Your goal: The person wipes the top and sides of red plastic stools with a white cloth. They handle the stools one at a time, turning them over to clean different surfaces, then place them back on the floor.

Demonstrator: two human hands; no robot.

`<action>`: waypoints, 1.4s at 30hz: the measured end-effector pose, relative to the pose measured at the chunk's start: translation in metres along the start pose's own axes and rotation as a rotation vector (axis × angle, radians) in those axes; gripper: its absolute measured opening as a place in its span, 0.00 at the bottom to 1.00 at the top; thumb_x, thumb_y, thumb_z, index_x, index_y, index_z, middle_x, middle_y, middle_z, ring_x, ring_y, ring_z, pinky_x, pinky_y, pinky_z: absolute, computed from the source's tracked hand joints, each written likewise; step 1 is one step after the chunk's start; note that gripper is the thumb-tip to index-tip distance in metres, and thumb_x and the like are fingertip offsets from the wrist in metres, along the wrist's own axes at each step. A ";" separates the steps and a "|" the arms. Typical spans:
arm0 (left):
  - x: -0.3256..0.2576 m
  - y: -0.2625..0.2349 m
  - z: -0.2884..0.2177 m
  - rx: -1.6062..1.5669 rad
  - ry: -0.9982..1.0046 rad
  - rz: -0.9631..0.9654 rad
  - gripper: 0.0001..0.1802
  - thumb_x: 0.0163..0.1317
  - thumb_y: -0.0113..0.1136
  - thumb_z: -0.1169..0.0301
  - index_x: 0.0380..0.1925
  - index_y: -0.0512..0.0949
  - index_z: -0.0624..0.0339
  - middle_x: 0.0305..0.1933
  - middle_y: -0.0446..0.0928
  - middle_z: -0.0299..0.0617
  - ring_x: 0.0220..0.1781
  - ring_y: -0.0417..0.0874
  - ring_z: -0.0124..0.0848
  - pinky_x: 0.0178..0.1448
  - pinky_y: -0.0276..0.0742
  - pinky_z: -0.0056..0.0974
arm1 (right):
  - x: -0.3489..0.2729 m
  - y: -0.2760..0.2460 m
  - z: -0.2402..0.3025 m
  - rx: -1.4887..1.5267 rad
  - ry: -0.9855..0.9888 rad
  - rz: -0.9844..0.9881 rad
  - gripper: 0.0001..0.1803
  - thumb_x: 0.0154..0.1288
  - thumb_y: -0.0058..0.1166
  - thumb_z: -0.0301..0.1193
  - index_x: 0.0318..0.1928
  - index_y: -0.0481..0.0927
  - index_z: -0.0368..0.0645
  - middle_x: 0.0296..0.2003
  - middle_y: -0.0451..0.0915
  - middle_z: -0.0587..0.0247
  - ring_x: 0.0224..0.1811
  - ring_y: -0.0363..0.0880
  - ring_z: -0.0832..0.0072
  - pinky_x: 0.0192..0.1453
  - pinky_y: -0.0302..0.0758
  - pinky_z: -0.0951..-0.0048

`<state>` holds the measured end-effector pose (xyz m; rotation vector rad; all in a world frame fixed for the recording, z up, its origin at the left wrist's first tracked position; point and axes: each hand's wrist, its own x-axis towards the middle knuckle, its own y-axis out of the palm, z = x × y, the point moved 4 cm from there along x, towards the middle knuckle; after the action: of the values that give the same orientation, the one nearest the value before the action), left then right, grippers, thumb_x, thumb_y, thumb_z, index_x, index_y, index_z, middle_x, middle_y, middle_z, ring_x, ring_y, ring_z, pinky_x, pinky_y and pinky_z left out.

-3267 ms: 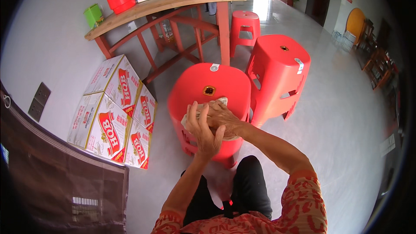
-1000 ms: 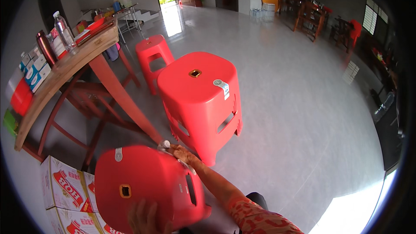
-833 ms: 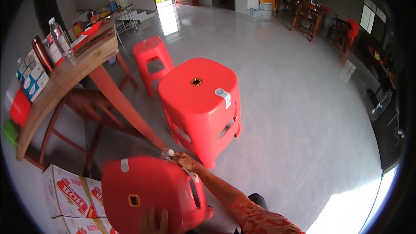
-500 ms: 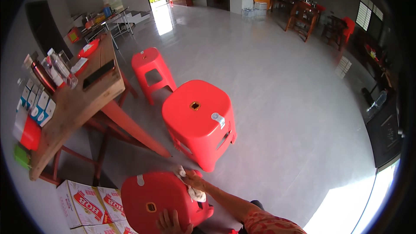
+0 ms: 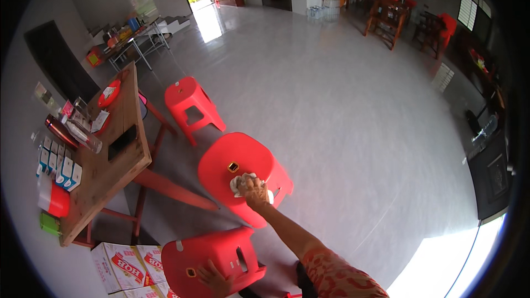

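The cloth (image 5: 237,186) is pressed onto the seat of the middle red stool (image 5: 218,157), between the gold-rimmed hole (image 5: 233,167) and the seat's near right edge. It is bunched under the right hand (image 5: 255,190), whose grip is curled over it. The left hand (image 5: 215,280), its grip spread, is laid on the nearer red stool (image 5: 207,245). For even wiping, the cloth would best be opened flatter, drawn from edge to edge under steady pressure and turned around the rounded corners, without the stool being shoved sideways. The right fingertips and the cloth's underside are hidden. The left wrist is cut off below, and whether the nearer stool stands level or tilted cannot be told.
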<state>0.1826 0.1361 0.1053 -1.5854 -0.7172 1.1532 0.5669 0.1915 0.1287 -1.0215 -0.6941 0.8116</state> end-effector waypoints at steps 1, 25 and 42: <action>0.000 0.000 0.000 0.014 -0.018 0.009 0.71 0.40 0.72 0.44 0.75 0.34 0.55 0.74 0.30 0.73 0.75 0.30 0.69 0.68 0.42 0.75 | 0.002 -0.002 -0.001 -0.006 -0.046 0.040 0.24 0.61 0.51 0.31 0.59 0.74 0.60 0.65 0.61 0.59 0.65 0.59 0.52 0.61 0.67 0.44; -0.015 -0.019 -0.017 0.002 -0.090 0.017 0.64 0.47 0.71 0.49 0.74 0.38 0.54 0.75 0.29 0.68 0.77 0.33 0.65 0.72 0.39 0.70 | 0.085 -0.037 -0.047 -0.048 -0.287 -0.055 0.22 0.61 0.57 0.36 0.57 0.76 0.66 0.62 0.69 0.69 0.63 0.67 0.64 0.54 0.66 0.52; 0.032 -0.045 -0.116 -0.193 -0.188 -0.246 0.51 0.53 0.69 0.59 0.72 0.51 0.54 0.76 0.38 0.59 0.77 0.40 0.57 0.73 0.44 0.61 | 0.112 -0.057 -0.065 0.083 -0.571 -0.041 0.19 0.55 0.58 0.29 0.48 0.82 0.65 0.56 0.72 0.70 0.61 0.69 0.64 0.59 0.68 0.53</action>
<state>0.3060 0.1342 0.1421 -1.5071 -1.1439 1.0837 0.6928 0.2395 0.1710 -0.6953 -1.1498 1.1004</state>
